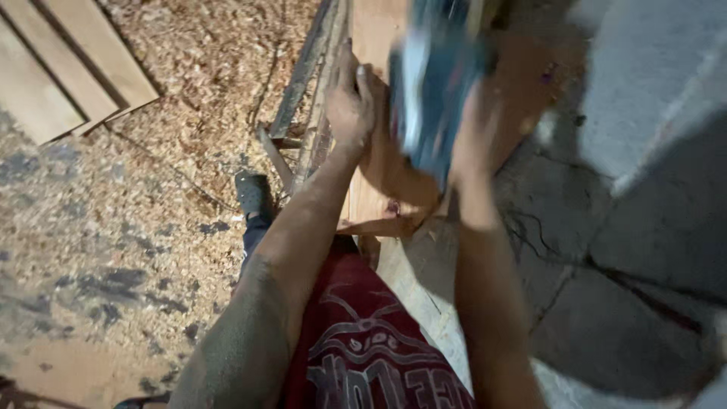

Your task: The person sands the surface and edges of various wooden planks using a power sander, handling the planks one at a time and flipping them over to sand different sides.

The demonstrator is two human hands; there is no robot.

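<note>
My left hand (350,102) rests flat on the left edge of a reddish wooden board (382,170), fingers pointing away from me. My right hand (471,144) grips a blue power tool (433,83) that sits on the board's surface; the tool and the hand are blurred by motion. The board lies on a narrow workbench (322,68) that runs away from me. My red printed shirt fills the bottom middle of the view.
Wood shavings (174,113) cover the floor on the left. Several pale planks (60,68) lie stacked at the top left. My dark shoe (254,195) stands beside the bench. A cracked grey concrete floor (621,250) with a thin black cable lies to the right.
</note>
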